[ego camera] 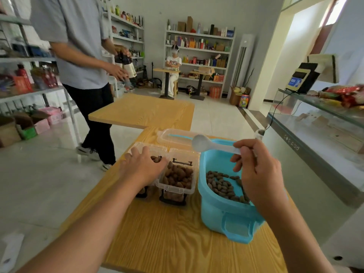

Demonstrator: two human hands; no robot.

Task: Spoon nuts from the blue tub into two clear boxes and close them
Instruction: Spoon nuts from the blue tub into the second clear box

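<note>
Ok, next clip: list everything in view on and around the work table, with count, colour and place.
blue tub: one, blue, right side of table, partly filled with nuts
nuts: many, brown, in tub and both boxes
clear boxes: two, transparent, side by side left of tub, open
lid: one, clear with blue strip, behind the boxes
spoon: one, white, held above the tub, empty
table: one, light wood
shelves: several, white, stocked, along the walls
standing person: one, grey shirt, left
left hand: resting on the left box
right hand: holding the spoon handle
</note>
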